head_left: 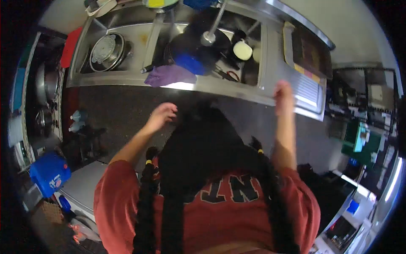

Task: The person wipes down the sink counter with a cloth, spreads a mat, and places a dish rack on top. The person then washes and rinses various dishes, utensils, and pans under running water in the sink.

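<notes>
My left hand hangs in the air before the sink's front edge, its fingers loosely bent and apart, nothing visible in it. Nearest to it is a purple rubber glove draped over the sink rim. My right hand is smeared by motion near the right end of the steel sink; its fingers cannot be made out. Inside the right basin lie a dark pan, something blue, a white cup and a red-handled tool. Above them hangs a spray nozzle.
Metal bowls with a lid sit in the left basin. A ribbed drainboard and a dark framed panel are at the right. Shelves with pots stand left, near a blue container. Dark floor mats lie below.
</notes>
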Demonstrator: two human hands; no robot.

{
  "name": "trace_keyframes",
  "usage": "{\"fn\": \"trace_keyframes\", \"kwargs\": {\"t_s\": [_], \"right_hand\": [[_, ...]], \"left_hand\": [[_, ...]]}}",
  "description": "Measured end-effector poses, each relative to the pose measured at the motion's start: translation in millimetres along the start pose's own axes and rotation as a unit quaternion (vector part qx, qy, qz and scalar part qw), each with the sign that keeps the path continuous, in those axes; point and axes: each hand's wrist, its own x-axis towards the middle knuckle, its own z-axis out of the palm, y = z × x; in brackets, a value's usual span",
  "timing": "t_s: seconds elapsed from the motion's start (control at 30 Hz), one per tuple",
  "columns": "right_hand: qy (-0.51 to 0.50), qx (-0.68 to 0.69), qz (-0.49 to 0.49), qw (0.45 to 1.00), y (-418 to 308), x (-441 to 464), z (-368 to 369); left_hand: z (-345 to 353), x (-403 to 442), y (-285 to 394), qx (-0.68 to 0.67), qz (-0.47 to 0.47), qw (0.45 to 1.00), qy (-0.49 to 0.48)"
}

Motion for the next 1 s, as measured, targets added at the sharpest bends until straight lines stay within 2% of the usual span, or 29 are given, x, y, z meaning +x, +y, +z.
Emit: {"fn": "trace_keyframes", "kwargs": {"t_s": [0.03, 0.07, 0.1, 0.13, 0.17, 0.2, 0.27, 0.37, 0.4, 0.47, 0.53, 0.6, 0.67, 0.73, 0.8, 0.83, 0.87, 0.93, 1.0], "right_hand": [[0.003, -0.006, 0.006, 1.000, 67.2, 26.9, -3.2], [-0.001, -0.015, 0.045, 0.999, 98.6, 32.9, 16.5], [-0.009, 0.033, 0.104, 0.994, 118.8, 43.1, 41.3], [-0.015, 0.080, 0.165, 0.983, 134.4, 52.5, 59.4], [-0.023, 0.081, 0.172, 0.981, 142.9, 66.8, 73.8], [-0.060, 0.105, 0.207, 0.971, 150.3, 83.8, 86.4], [-0.112, 0.128, 0.243, 0.955, 166.8, 130.4, 112.6], [-0.067, 0.183, 0.332, 0.923, 228.8, 208.9, 129.1], [-0.073, 0.183, 0.336, 0.921, 222.3, 218.3, 142.5], [-0.040, 0.217, 0.422, 0.879, 210.6, 234.2, 163.0], [-0.031, 0.229, 0.436, 0.870, 211.4, 252.3, 179.3], [0.055, 0.201, 0.481, 0.852, 206.1, 265.5, 195.4], [0.041, 0.206, 0.484, 0.850, 217.7, 271.6, 199.6], [0.026, 0.216, 0.481, 0.849, 263.6, 293.4, 198.2], [-0.081, 0.268, 0.445, 0.851, 279.5, 297.3, 209.2], [-0.055, 0.222, 0.415, 0.881, 285.4, 295.2, 208.7], [-0.051, 0.231, 0.414, 0.879, 261.6, 284.5, 216.1], [-0.006, 0.146, 0.315, 0.938, 244.7, 267.8, 234.2], [-0.015, 0.051, 0.236, 0.970, 321.2, 296.9, 211.8]], "left_hand": [[12.1, 13.8, -15.2, 0.090, 0.034, 0.995, -0.023], [20.1, 29.0, -20.0, 0.183, 0.063, 0.980, -0.045], [27.3, 40.1, -14.0, 0.185, 0.060, 0.980, -0.035], [35.4, 49.0, -9.9, 0.193, 0.106, 0.975, -0.041], [40.1, 56.9, -3.3, 0.200, 0.153, 0.967, -0.047], [43.9, 63.1, 5.3, 0.201, 0.149, 0.967, -0.037], [45.5, 73.3, 28.4, 0.238, 0.225, 0.943, 0.062], [34.9, 79.3, 67.9, 0.325, 0.219, 0.914, 0.104], [33.0, 78.2, 84.6, 0.326, 0.216, 0.914, 0.111], [25.4, 74.9, 118.1, 0.375, 0.229, 0.892, 0.109], [16.7, 76.5, 135.6, 0.381, 0.225, 0.888, 0.120], [6.0, 81.8, 145.5, 0.384, 0.242, 0.876, 0.164], [-1.6, 88.4, 154.2, 0.385, 0.260, 0.868, 0.177], [-12.6, 97.2, 163.7, 0.368, 0.217, 0.884, 0.192], [-27.0, 112.3, 163.1, 0.358, 0.234, 0.887, 0.176], [-35.3, 119.3, 162.6, 0.345, 0.250, 0.889, 0.167], [-40.9, 128.1, 166.1, 0.352, 0.248, 0.888, 0.160], [-55.1, 138.2, 173.8, 0.334, 0.236, 0.904, 0.124], [-74.1, 148.1, 175.9, 0.337, 0.249, 0.903, 0.093]]}}
